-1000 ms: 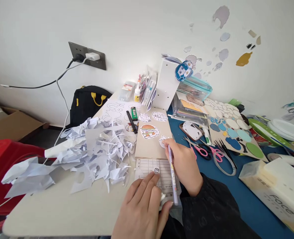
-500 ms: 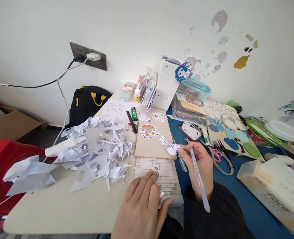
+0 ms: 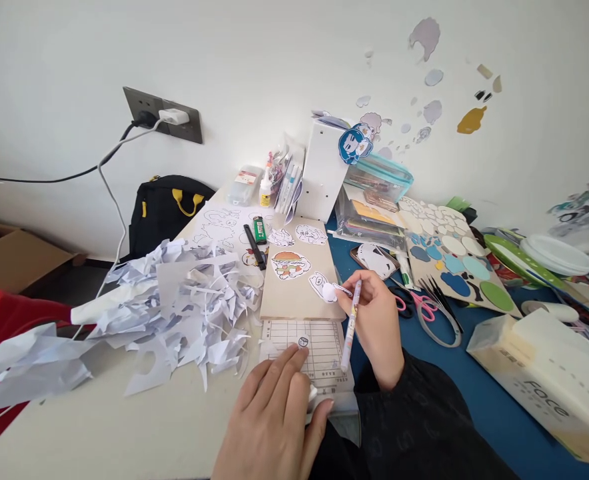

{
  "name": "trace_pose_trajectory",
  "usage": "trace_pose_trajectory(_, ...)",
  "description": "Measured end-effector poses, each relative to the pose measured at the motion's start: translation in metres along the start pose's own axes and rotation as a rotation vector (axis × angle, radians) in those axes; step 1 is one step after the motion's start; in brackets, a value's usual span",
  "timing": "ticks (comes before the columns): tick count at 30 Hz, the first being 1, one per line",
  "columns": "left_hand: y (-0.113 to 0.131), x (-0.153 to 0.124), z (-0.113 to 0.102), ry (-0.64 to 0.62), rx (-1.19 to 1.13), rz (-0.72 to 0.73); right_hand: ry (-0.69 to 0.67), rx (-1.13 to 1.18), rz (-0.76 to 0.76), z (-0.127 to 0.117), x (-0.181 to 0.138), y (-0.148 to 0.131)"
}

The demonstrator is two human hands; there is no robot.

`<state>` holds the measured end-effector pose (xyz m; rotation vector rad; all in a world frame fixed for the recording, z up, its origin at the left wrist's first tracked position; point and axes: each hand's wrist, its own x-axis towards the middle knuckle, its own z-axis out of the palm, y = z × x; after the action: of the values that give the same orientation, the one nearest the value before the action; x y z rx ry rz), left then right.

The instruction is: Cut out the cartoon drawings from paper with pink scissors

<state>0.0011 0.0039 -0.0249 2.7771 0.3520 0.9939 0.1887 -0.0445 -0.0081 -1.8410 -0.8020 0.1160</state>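
Observation:
My right hand [image 3: 374, 323] is closed around a pale pen [image 3: 350, 327], its fingertips pinching a small white paper cutout [image 3: 330, 291] at the right edge of a tan cardboard sheet [image 3: 294, 293]. A burger cutout [image 3: 287, 265] and two other character cutouts lie on that cardboard. My left hand [image 3: 274, 420] rests flat, fingers spread, on a printed grid sheet [image 3: 319, 350], with a small white wad under the thumb. A black sleeve covers my right forearm.
A heap of white paper scraps [image 3: 174, 310] fills the left of the table. Pink scissors [image 3: 422, 307], a phone, a painted card with blue and green shapes [image 3: 454, 267], a tissue box [image 3: 539, 380], a white box [image 3: 324, 170], a glue bottle, a lighter and plates stand around.
My right hand swung the pen from pointing down-right to nearly upright and moved back left to the white cutout on the cardboard. The left hand stayed put. The view shifted slightly.

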Motion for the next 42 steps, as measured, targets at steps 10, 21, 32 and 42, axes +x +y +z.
trace_pose_trajectory(10,0.001,0.002,0.002,-0.012,-0.015,0.001,-0.037,-0.151,-0.106,0.006,-0.001,-0.001)
trace_pose_trajectory(21,0.004,0.0,0.0,0.001,-0.037,-0.025,0.006,-0.174,-0.122,0.009,-0.003,0.0)
trace_pose_trajectory(32,0.006,0.0,-0.001,0.027,-0.019,-0.058,-0.108,0.144,-0.005,-0.017,-0.029,-0.007)
trace_pose_trajectory(42,0.005,0.0,-0.001,0.012,-0.002,-0.041,-0.189,0.273,0.163,-0.021,-0.051,-0.01)
